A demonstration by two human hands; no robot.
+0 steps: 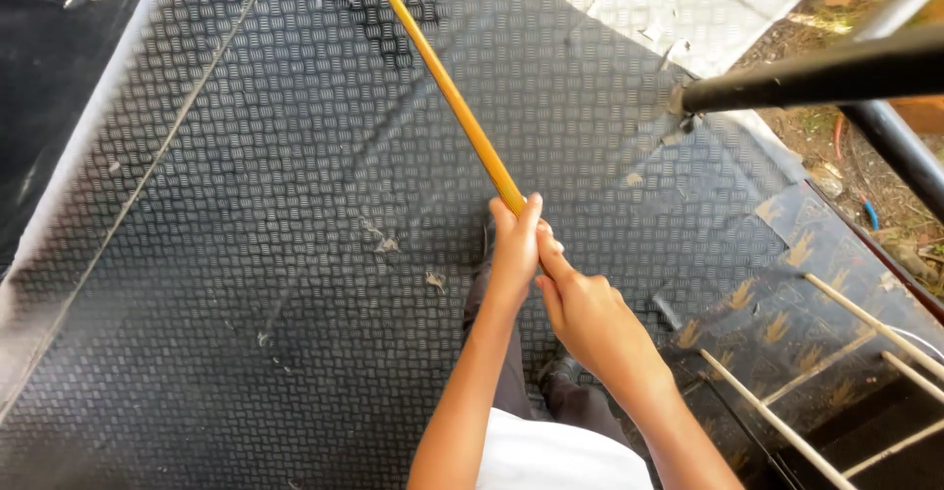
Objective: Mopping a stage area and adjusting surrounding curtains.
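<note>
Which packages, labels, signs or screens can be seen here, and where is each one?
None are in view: no package, label, sign or screen.
What shows instead: both hands, left and right, grip a yellow mop handle over a grey checker-plate floor.
At the right lies a dark mat with gold leaf-like patterns, no writing to tell.

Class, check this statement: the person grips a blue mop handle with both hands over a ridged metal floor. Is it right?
Not quite. The head view shows the mop handle is yellow, not blue. Both the left hand and right hand grip it over the ridged metal floor.
</note>
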